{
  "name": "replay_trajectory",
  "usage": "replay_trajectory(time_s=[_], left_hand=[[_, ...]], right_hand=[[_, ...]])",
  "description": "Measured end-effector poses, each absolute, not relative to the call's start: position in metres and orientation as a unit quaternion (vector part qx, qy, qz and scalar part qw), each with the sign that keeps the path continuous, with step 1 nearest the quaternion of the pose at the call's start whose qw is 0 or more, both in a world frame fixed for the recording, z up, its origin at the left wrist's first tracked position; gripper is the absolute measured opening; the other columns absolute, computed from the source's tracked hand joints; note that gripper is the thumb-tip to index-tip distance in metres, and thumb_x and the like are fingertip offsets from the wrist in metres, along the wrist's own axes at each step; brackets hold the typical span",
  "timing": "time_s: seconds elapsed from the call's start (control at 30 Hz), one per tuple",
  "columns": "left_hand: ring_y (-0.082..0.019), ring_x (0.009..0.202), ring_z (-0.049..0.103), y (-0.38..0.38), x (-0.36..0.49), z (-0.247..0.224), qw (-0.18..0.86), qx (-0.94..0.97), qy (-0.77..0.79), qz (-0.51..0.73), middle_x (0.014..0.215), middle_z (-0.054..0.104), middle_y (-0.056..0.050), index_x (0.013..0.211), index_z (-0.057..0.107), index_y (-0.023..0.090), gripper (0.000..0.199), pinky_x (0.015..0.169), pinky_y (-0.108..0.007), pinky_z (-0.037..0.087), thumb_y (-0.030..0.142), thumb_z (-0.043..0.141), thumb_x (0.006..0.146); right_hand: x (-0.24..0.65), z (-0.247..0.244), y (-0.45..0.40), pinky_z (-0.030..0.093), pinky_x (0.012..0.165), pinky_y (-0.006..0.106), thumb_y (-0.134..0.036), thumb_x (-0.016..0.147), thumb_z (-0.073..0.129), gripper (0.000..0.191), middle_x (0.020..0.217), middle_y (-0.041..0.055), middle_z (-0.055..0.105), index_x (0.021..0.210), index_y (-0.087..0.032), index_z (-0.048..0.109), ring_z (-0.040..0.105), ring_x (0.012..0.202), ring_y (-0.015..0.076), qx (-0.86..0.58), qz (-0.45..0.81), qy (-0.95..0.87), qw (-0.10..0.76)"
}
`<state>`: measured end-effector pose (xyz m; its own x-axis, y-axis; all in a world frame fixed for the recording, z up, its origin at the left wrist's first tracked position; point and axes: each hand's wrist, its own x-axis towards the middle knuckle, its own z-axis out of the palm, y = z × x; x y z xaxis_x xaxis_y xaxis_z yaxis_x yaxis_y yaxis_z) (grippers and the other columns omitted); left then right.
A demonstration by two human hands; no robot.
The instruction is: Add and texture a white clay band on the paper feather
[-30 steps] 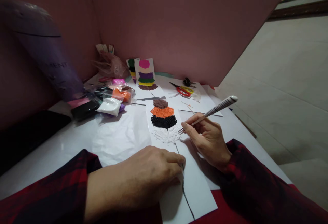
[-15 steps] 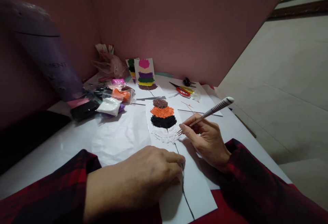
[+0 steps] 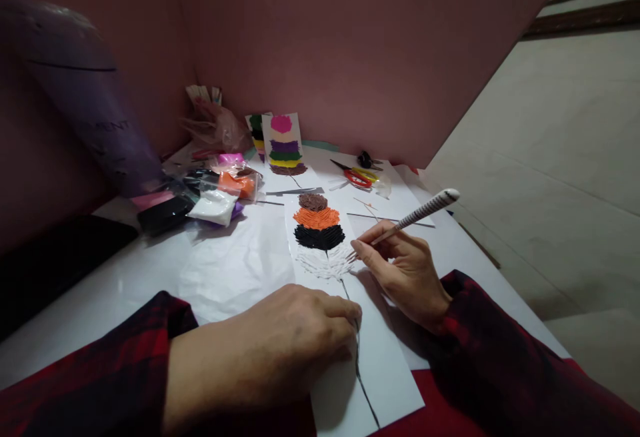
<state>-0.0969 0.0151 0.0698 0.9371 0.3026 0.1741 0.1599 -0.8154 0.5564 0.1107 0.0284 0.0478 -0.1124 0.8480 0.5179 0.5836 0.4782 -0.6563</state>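
A long white card (image 3: 385,364) lies before me with a feather-like shape in bands of brown, orange, black and white clay; a dark stem line runs down it. My right hand (image 3: 400,267) pinches a fork (image 3: 425,209) with a patterned handle, its tines at the right edge of the white clay band (image 3: 323,262). My left hand (image 3: 300,337) rests on the card below the band, fingers curled and pressed together beside the stem line. Its fingertips are partly hidden, and I cannot see whether anything is under them.
Bagged clay (image 3: 215,207) in several colours lies at left near a purple bottle (image 3: 95,110) and a dark flat object (image 3: 65,257). A finished striped card (image 3: 284,147) leans at the back. Red-and-yellow scissors (image 3: 360,176) lie back right. A pink wall closes off the back.
The fork and my right fingers have shifted very slightly to the right. My left hand and the card have stayed in place.
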Motion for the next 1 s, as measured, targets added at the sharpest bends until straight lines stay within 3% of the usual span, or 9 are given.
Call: replay_trajectory(time_s=[1.0], left_hand=[[-0.013, 0.074, 0.061, 0.0138, -0.0967, 0.0696, 0.284, 0.942, 0.125, 0.125, 0.087, 0.065, -0.004, 0.078, 0.06, 0.014, 0.019, 0.066, -0.022, 0.05, 0.0, 0.05, 0.086]], right_hand=[[0.1129, 0.0473, 0.0272, 0.04, 0.049, 0.025, -0.023, 0.089, 0.062, 0.015, 0.062, -0.0026, 0.056, 0.076, -0.018, 0.062, 0.049, 0.051, 0.0108, -0.493, 0.16, -0.726, 0.452]])
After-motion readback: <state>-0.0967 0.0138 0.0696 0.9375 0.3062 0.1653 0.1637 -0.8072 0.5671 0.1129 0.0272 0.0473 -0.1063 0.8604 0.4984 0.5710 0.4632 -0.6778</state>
